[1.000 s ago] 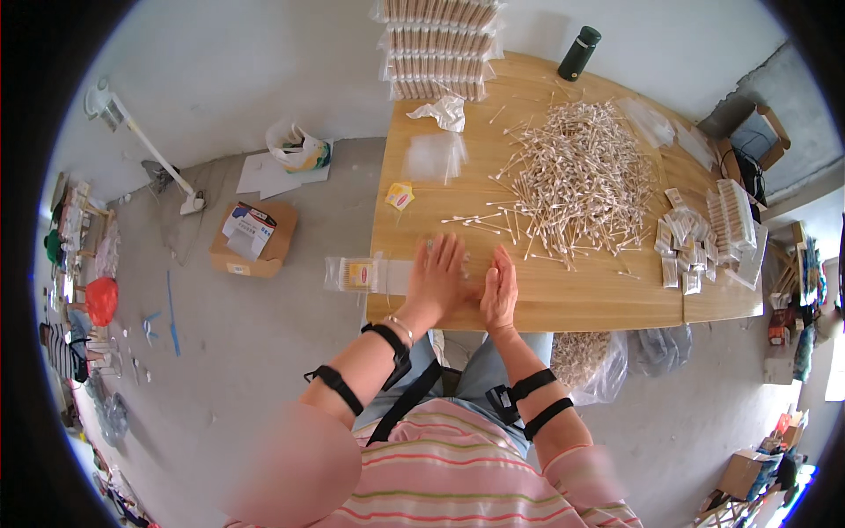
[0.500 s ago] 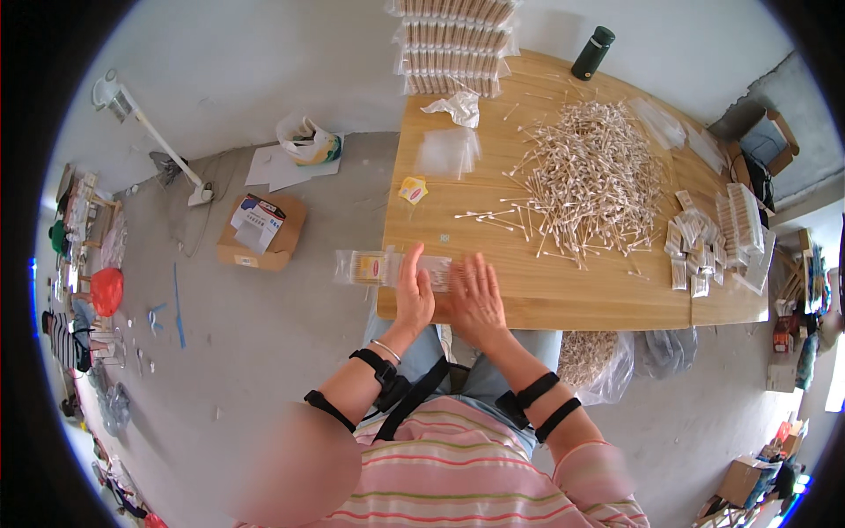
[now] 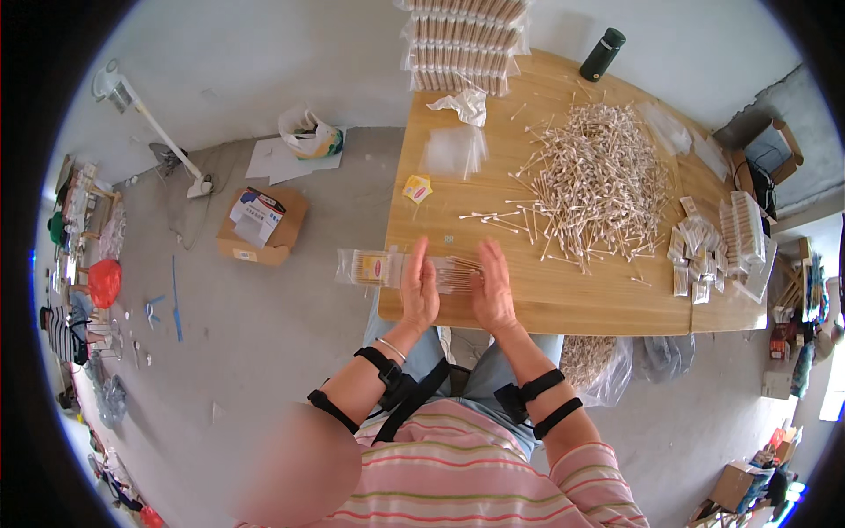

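My left hand stands on edge at the table's front, fingers straight and open. Facing it, my right hand is also upright with outstretched fingers, its palm at the swabs' right ends. Between the palms lies a flat bundle of loose cotton swabs, roughly lined up side to side. Just left of my left hand is a clear bag of cotton swabs with a yellow and red label card; part of it is hidden by that hand. Farther off lie a loose yellow card and a stack of clear bags.
A big heap of cotton swabs covers the table's right middle. Small packs sit at the right edge. Stacked filled bags, crumpled plastic and a dark green flask stand at the back. A cardboard box is on the floor.
My right hand has turned from lying over the swabs to upright on edge and shifted right, uncovering the bundle. My left hand stays nearly in place. The view has shifted slightly.
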`<state>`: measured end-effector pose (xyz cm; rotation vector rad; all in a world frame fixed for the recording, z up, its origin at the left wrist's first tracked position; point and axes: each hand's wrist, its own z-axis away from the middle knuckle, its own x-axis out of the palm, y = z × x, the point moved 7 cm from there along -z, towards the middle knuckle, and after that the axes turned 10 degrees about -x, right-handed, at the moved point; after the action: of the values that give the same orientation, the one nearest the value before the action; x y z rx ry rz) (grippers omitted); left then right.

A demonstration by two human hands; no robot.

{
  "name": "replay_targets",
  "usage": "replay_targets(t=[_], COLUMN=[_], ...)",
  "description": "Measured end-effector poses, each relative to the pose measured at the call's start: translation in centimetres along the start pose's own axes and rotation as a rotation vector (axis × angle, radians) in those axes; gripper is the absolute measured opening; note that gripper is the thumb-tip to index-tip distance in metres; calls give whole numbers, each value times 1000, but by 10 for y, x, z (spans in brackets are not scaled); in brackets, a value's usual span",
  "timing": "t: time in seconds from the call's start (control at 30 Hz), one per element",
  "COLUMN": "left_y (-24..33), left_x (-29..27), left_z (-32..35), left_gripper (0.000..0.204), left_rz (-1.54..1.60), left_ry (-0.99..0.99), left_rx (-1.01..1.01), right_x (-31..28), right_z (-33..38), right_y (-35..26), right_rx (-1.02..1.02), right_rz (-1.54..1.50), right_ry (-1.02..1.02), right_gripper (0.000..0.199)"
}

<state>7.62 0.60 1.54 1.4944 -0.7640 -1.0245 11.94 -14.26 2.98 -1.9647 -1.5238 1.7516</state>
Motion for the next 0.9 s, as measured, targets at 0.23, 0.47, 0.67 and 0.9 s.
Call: replay_targets(t=[0.23, 0.47, 0.67, 0.9], left_y=[10, 8, 6, -2], left_x=[31, 16, 16, 13], left_z=[4, -6, -8, -13], left_gripper=[46, 45, 46, 53], left_rz=[-11, -120, -130, 242], left_ry=[-105, -55, -52, -82], left_rx=[61, 141, 68, -128], right_x=[7, -33, -26, -11], right_z=[-5, -38, -40, -30], right_y=[6, 48, 51, 15], right_rx=[90, 107, 90, -25], right_rz=[-374, 374, 401, 136], right_ry=[253, 227, 146, 126], right_gripper=[43, 35, 15, 12])
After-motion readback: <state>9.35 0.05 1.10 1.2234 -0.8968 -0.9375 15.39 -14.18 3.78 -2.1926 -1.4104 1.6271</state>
